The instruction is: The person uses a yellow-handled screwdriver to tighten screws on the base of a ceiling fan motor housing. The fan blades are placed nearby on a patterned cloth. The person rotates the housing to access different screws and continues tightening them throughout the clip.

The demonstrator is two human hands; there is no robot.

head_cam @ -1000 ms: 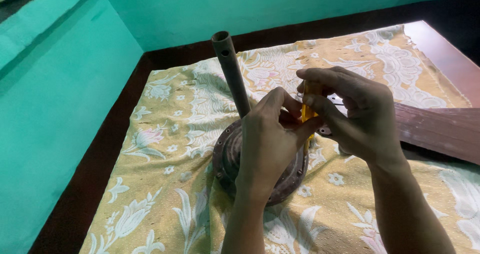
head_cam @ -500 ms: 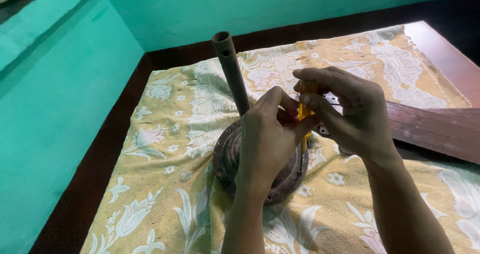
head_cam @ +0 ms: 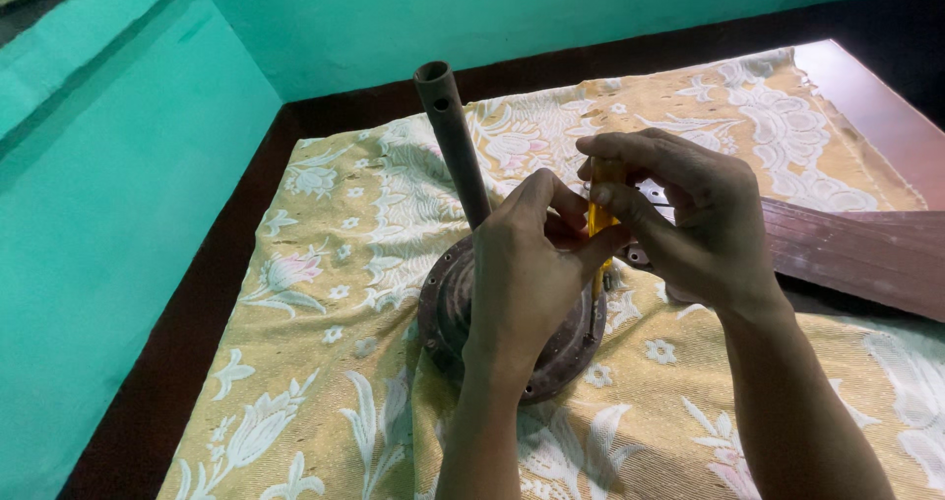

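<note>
Over cloth [head_cam: 325, 402] mid, R hand [head_cam: 689, 224] pinches yellow screwdriver [head_cam: 598, 226] upright, tip down at motor disc [head_cam: 448, 298] rim; L hand [head_cam: 527, 283] fingers steady its shaft, nearer disc.

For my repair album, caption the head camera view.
Right hand grips a yellow-handled screwdriver over a rusty round motor housing; left hand steadies it.
</note>
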